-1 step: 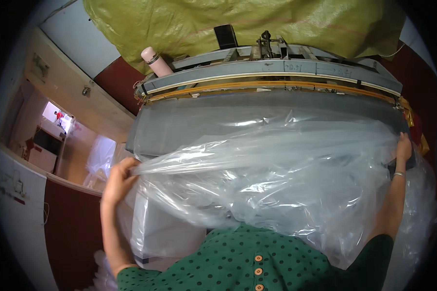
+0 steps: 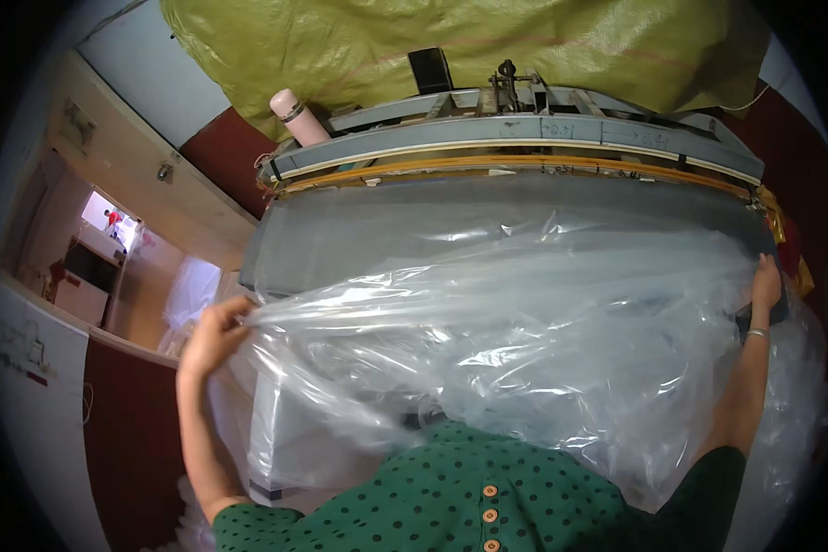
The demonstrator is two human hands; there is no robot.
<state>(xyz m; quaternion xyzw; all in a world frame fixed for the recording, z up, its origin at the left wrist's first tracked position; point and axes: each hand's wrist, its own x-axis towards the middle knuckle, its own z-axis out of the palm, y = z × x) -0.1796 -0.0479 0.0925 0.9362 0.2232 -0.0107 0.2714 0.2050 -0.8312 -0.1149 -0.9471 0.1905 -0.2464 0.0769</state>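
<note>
1 plastic sheet (image 2: 524, 294), lengthwise left-to-right

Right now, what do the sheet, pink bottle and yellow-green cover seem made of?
Clear sheet: thin, glossy plastic film, by its transparency and bright creases. Pink bottle: coated metal or plastic; its smooth, even surface fits both. Yellow-green cover: probably plastic, given its shiny crinkles.

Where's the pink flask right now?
Head view, upper left: the pink flask is just behind the left end of the grey metal beam, left of the black rectangular object.
</note>
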